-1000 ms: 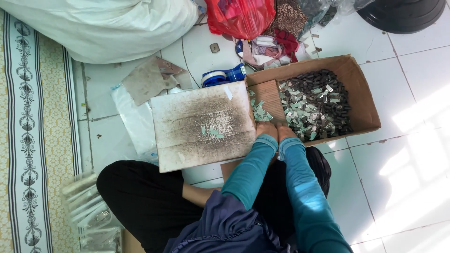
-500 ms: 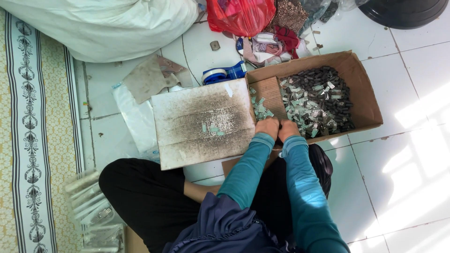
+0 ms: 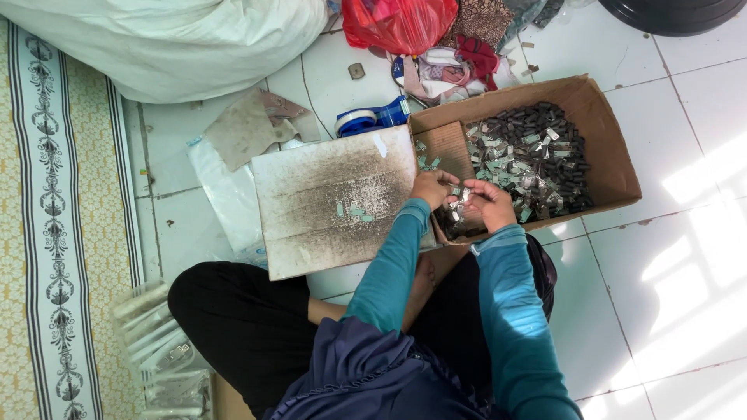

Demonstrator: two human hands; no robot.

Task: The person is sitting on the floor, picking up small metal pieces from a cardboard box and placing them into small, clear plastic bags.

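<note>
Patterned floor mat (image 3: 54,233) far left, stained board (image 3: 334,202) with few small clips, then left hand (image 3: 433,187) and right hand (image 3: 489,204) close together, fingers curled pinching small metal clips (image 3: 461,196) at near edge of cardboard box (image 3: 615,155) full of them.

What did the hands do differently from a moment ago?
The left hand and right hand drew apart a little and back toward the near edge of the cardboard box; a second ago they were pressed together over the small metal pieces. A few small pieces now show between the fingers. The box, the stained board and the blue tape dispenser stayed put.
</note>
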